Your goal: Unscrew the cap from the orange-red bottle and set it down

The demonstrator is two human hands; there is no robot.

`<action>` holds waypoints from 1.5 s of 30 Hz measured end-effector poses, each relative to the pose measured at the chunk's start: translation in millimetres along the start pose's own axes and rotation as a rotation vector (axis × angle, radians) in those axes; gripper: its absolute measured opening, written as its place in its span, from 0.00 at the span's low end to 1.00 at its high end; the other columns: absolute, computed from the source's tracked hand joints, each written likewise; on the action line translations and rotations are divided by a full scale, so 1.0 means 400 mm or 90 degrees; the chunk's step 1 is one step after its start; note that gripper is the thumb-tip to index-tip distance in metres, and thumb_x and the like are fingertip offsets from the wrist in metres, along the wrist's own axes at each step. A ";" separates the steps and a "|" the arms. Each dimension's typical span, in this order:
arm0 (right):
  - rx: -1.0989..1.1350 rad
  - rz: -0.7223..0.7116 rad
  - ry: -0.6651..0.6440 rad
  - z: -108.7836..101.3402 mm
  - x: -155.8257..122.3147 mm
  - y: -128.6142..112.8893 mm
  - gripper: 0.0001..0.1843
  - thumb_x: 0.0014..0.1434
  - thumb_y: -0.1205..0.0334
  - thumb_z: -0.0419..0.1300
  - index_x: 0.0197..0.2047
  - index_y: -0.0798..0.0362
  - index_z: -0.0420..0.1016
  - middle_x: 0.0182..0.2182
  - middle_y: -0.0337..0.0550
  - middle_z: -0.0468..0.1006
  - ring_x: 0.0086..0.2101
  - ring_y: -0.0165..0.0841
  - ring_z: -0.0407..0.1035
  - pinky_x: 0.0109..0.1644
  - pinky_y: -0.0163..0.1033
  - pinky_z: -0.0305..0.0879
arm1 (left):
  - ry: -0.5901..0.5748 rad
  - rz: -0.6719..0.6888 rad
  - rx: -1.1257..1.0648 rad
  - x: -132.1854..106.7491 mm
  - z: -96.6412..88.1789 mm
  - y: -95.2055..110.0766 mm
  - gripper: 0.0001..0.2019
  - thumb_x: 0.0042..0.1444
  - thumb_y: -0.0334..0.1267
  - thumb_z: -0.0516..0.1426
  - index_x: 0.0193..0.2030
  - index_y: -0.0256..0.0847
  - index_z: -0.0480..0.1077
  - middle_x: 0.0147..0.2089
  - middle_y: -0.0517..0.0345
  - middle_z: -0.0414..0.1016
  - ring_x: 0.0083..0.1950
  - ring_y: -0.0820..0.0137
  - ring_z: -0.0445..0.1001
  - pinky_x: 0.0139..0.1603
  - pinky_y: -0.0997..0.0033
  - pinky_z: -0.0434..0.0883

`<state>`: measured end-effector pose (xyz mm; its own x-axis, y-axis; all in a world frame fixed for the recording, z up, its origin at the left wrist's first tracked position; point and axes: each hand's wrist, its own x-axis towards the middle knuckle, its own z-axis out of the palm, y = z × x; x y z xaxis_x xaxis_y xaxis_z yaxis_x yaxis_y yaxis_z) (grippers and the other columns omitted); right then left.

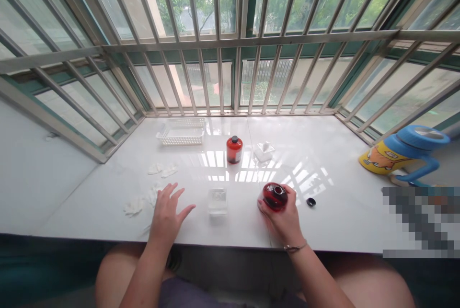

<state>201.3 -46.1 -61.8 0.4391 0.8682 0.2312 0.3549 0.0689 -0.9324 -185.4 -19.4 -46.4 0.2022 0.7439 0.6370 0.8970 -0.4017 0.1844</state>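
My right hand (285,217) is wrapped round a dark red bottle (275,196) with an uncapped mouth, near the front of the white tabletop. A small black cap (311,202) lies to the right of that hand. My left hand (168,210) has its fingers spread and rests over or just above crumpled white pieces (154,194), partly hiding them; whether it touches them I cannot tell. Between the hands sits a small clear rectangular container (217,201). Farther back stands a second red bottle (235,150), with a black cap on and a pale label.
A white perforated basket (182,133) is at the back left. Right of the rear bottle is a small clear lidded container (264,151). A yellow and blue handled flask (398,152) stands at the right edge. Metal window bars (237,42) enclose the table's far side.
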 end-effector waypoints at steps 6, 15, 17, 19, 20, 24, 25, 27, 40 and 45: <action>0.002 0.000 0.003 -0.001 0.000 -0.004 0.44 0.48 0.41 0.79 0.61 0.45 0.65 0.51 0.47 0.80 0.45 0.44 0.79 0.53 0.54 0.79 | -0.049 0.026 -0.086 -0.032 0.021 0.078 0.20 0.70 0.42 0.63 0.67 0.45 0.70 0.68 0.41 0.77 0.73 0.47 0.73 0.77 0.33 0.65; 0.006 0.019 0.006 -0.002 -0.002 -0.010 0.45 0.46 0.41 0.80 0.60 0.46 0.65 0.51 0.49 0.80 0.46 0.46 0.79 0.53 0.55 0.78 | -0.088 -0.074 0.037 -0.037 -0.042 0.039 0.17 0.70 0.44 0.60 0.62 0.41 0.74 0.66 0.36 0.75 0.71 0.42 0.71 0.73 0.35 0.69; 0.004 0.021 0.008 -0.002 -0.002 -0.009 0.46 0.46 0.40 0.80 0.60 0.46 0.65 0.51 0.49 0.80 0.45 0.46 0.79 0.53 0.55 0.78 | -0.121 -0.115 0.113 -0.046 -0.071 -0.002 0.19 0.69 0.47 0.60 0.61 0.38 0.74 0.65 0.33 0.75 0.68 0.40 0.72 0.69 0.36 0.72; 0.000 0.020 0.007 -0.002 -0.001 -0.007 0.46 0.46 0.40 0.80 0.61 0.46 0.65 0.51 0.49 0.79 0.45 0.46 0.79 0.54 0.55 0.77 | -0.189 -0.139 0.171 -0.055 -0.098 -0.043 0.18 0.67 0.45 0.59 0.58 0.37 0.76 0.61 0.34 0.77 0.64 0.41 0.74 0.65 0.40 0.73; -0.001 0.019 0.005 -0.003 -0.001 -0.006 0.46 0.46 0.41 0.80 0.61 0.46 0.65 0.52 0.49 0.79 0.45 0.45 0.79 0.55 0.56 0.77 | -0.230 -0.147 0.189 -0.059 -0.110 -0.060 0.16 0.67 0.43 0.58 0.56 0.38 0.77 0.59 0.35 0.79 0.62 0.43 0.76 0.63 0.43 0.74; 0.006 0.019 0.000 -0.003 -0.001 -0.005 0.46 0.47 0.41 0.79 0.62 0.46 0.65 0.53 0.50 0.79 0.46 0.45 0.79 0.56 0.55 0.76 | -0.350 -0.181 0.217 -0.054 -0.139 -0.098 0.11 0.67 0.37 0.55 0.47 0.40 0.80 0.50 0.41 0.82 0.52 0.48 0.79 0.53 0.51 0.76; 0.008 0.020 -0.001 -0.003 -0.002 -0.005 0.46 0.47 0.41 0.79 0.62 0.46 0.65 0.52 0.50 0.79 0.46 0.45 0.79 0.56 0.55 0.76 | -0.359 -0.189 0.219 -0.048 -0.143 -0.101 0.12 0.67 0.37 0.55 0.47 0.40 0.80 0.49 0.41 0.82 0.51 0.47 0.79 0.52 0.52 0.75; 0.008 0.021 -0.003 -0.003 -0.002 -0.006 0.46 0.47 0.40 0.79 0.62 0.46 0.65 0.52 0.49 0.79 0.46 0.45 0.79 0.56 0.55 0.76 | -0.357 -0.198 0.218 -0.033 -0.150 -0.105 0.12 0.68 0.38 0.55 0.49 0.39 0.80 0.50 0.42 0.83 0.52 0.47 0.80 0.50 0.52 0.75; 0.000 0.018 0.000 0.000 -0.001 -0.009 0.46 0.47 0.39 0.79 0.61 0.46 0.65 0.52 0.47 0.79 0.45 0.45 0.79 0.54 0.53 0.77 | -0.275 -0.133 0.224 0.065 -0.131 -0.253 0.17 0.69 0.38 0.55 0.58 0.37 0.79 0.53 0.39 0.85 0.55 0.44 0.81 0.60 0.44 0.74; 0.005 0.024 0.000 -0.001 -0.003 -0.008 0.46 0.46 0.40 0.79 0.61 0.46 0.65 0.51 0.47 0.79 0.45 0.45 0.79 0.53 0.53 0.77 | -0.194 -0.110 0.162 0.045 -0.106 -0.248 0.22 0.69 0.39 0.54 0.65 0.34 0.73 0.59 0.35 0.82 0.59 0.44 0.80 0.63 0.42 0.76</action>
<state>200.1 -47.6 -58.9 0.4518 0.8702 0.1964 0.3315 0.0406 -0.9426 -287.3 11.2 -21.6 0.1136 0.9277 0.3557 0.9884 -0.1419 0.0543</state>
